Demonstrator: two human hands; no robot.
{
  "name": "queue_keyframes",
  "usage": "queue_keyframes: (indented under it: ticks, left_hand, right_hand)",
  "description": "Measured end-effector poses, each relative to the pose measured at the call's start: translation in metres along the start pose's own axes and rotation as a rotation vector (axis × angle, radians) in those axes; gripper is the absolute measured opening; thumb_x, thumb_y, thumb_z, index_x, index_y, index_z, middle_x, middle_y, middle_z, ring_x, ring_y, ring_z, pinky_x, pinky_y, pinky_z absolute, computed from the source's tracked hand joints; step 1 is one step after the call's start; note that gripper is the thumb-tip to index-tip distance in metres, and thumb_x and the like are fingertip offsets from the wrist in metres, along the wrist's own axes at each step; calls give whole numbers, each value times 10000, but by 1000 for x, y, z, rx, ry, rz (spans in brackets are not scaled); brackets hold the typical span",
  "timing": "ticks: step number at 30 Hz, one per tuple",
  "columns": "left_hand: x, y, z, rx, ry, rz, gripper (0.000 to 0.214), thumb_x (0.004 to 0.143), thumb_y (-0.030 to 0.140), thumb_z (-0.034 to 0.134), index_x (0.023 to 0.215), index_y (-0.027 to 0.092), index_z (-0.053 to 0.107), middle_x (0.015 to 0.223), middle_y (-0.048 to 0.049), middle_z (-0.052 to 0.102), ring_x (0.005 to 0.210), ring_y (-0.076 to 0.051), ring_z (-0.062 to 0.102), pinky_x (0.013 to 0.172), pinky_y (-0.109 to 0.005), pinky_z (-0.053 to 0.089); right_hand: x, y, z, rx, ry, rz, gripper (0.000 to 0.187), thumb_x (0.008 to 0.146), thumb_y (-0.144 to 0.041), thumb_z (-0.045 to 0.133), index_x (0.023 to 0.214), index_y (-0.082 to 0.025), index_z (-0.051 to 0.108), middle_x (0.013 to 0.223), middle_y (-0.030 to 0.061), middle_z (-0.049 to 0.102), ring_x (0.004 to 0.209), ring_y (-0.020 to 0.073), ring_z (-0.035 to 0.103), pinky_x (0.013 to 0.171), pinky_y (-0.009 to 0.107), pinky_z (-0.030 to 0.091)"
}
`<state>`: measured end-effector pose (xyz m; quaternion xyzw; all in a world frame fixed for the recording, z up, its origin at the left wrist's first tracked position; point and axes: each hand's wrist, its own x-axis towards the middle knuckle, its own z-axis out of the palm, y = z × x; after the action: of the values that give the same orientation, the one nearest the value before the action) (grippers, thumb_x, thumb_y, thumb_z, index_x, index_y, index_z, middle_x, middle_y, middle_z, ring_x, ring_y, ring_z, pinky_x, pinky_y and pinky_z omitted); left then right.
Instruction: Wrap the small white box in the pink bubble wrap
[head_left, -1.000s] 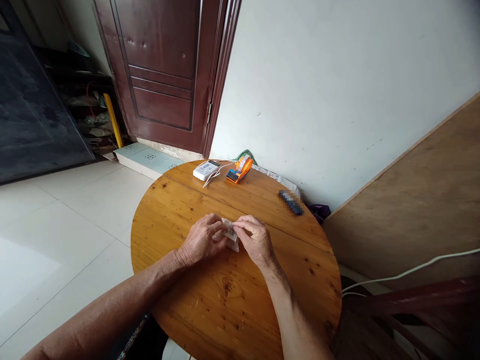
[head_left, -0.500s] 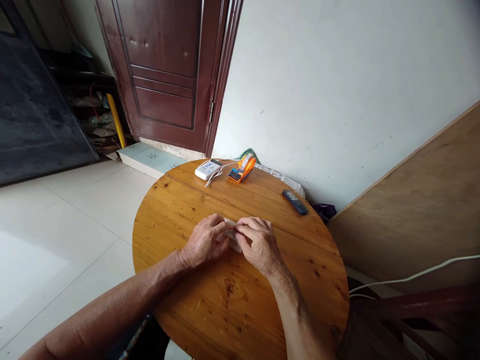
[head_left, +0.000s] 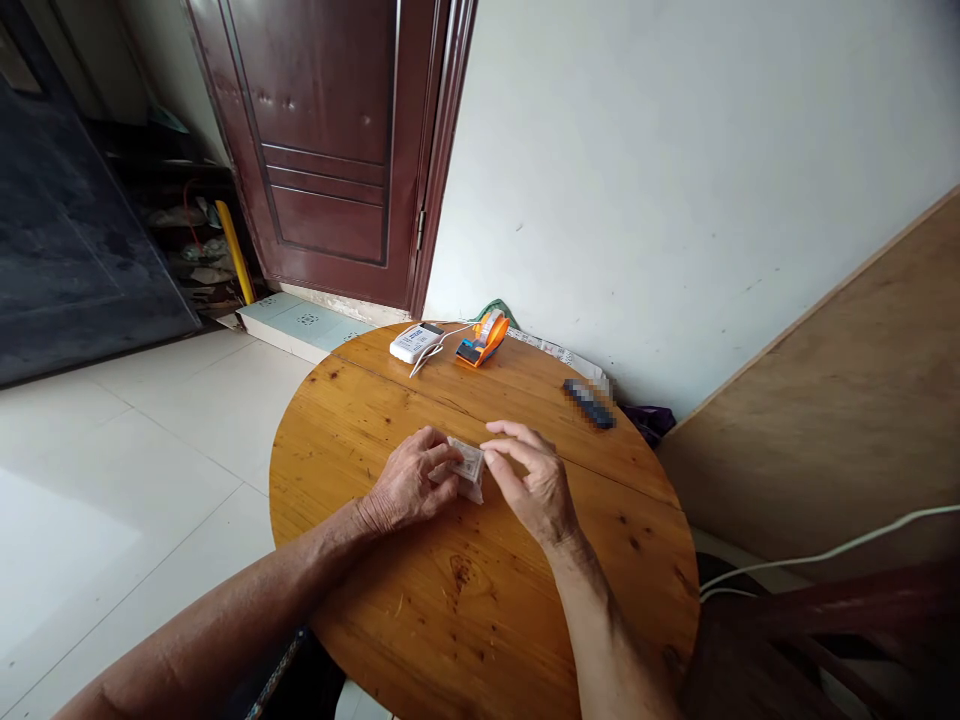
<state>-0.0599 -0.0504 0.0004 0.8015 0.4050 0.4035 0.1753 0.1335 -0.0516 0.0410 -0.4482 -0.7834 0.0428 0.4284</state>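
A small, pale rectangular packet (head_left: 469,463) with printing on its top face, wrapped in what looks like clear or whitish film, rests near the middle of the round wooden table (head_left: 360,420). My left hand (head_left: 420,475) is closed around its left side, with fingertips on the top. At the packet's right edge, my right hand (head_left: 531,475) hovers with its index and middle fingers stretched out and apart. Its thumb tip is close to the index fingertip by the packet's corner; whether they touch it is unclear.
Toward the far edge lie a white device (head_left: 416,343) with a cable and an orange tape dispenser (head_left: 484,340). A dark, pixelated object (head_left: 589,403) lies at the right. Behind the table are a white wall (head_left: 675,150) and a dark red door (head_left: 322,130).
My right hand has shifted slightly right, off the packet's top, and its fingers have straightened. More of the printed top shows. The left hand keeps its hold.
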Motion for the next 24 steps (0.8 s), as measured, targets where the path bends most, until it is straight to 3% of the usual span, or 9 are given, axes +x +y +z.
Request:
queue_keyframes:
  ticks: [4,8,13,19,24]
  left_hand:
    - [1,4,-10,-137,40,-41,302,757,178,540,1035,183,657,989,-62,597,874,-182,604,806,-314,510]
    - [5,-2,-10,-171,119,-242,256,704,152,539,937,173,646,903,-32,577,776,-156,588,687,-273,496]
    - [10,-8,-8,-165,78,-418,214,693,138,544,876,159,651,793,-2,568,686,-131,553,653,-256,468]
    - [7,-6,-6,-140,-25,-401,254,782,335,598,947,158,674,881,-41,611,760,-168,582,712,-302,487]
    - [2,-5,3,-126,-38,-291,309,741,321,671,1012,172,673,1013,-78,623,939,-230,594,843,-367,496]
  right_hand:
    - [2,16,-4,122,70,127,128,848,-253,581,805,-225,698,1023,79,704,991,230,658,929,381,484]
    - [2,23,-4,211,-6,221,100,805,-249,602,820,-220,696,1062,82,705,1022,233,656,965,394,479]
    - [0,26,2,258,-96,321,176,788,-298,621,918,-211,702,1111,92,710,1059,243,647,976,410,481]
    - [-4,25,17,265,-150,349,263,772,-365,666,967,-193,709,1083,91,724,1019,245,660,955,422,496]
    - [-4,19,29,335,-49,333,220,842,-378,614,789,-190,716,958,86,729,919,220,673,860,362,526]
